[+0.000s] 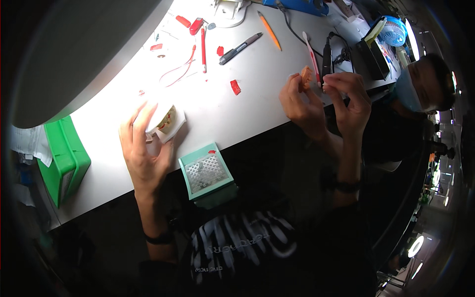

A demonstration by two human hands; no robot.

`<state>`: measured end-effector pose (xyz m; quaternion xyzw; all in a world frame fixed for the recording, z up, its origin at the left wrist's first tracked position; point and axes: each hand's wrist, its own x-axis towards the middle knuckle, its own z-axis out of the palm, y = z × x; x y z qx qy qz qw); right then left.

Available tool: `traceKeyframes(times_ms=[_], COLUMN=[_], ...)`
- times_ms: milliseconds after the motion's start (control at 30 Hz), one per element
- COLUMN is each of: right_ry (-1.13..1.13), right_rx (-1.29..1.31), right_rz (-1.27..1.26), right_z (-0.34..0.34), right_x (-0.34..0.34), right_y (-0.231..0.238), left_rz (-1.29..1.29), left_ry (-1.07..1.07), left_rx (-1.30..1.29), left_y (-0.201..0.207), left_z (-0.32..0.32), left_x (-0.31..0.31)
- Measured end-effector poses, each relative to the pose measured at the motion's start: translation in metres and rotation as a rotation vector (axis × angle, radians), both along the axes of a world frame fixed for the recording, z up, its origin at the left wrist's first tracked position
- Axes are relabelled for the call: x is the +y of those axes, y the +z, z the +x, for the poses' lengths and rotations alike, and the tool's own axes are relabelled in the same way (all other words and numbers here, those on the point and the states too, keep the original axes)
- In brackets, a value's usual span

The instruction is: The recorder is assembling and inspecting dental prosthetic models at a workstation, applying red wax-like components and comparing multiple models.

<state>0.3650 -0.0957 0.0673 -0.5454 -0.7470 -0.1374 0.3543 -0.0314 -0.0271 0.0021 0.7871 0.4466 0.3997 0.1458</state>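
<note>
At the left, my left hand (144, 141) grips a white piece (174, 123) with a curved, cream-coloured part bearing red marks; its exact kind is unclear. The hand holds it tilted just above the table's near edge. My right hand (354, 101) is raised at the right, thumb and forefinger pinched together. Whatever tiny thing may be between those fingertips is too small to name. Close beside it, another person's hand (303, 106) holds a small orange piece (307, 76). Between my arms, at the table edge, is a mint-green tray (184, 173) with a bumpy, clear-looking filling and a red scrap.
A large lamp shade (74, 54) overhangs the left side. Below it stands a green bin (69, 158). Across the white table lie red scraps (235, 87), a grey pen (241, 48), an orange pencil (269, 30) and a pink-and-white toothbrush (311, 57). A masked person (420, 89) sits right.
</note>
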Motion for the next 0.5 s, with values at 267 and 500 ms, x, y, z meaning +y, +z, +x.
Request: traceKeyframes(times_ms=[267,500], right_ry=[-0.039,0.034], right_rx=[0.158,0.078], right_rz=[-0.017,0.055], right_z=[-0.029,-0.051], right_x=[-0.004,-0.005], right_y=[0.011,0.017], left_rz=[0.001,-0.005], left_ry=[-0.027,-0.029], left_rx=[-0.042,-0.013], left_y=[-0.002,-0.001], left_z=[0.001,-0.001], left_x=[0.002,0.002])
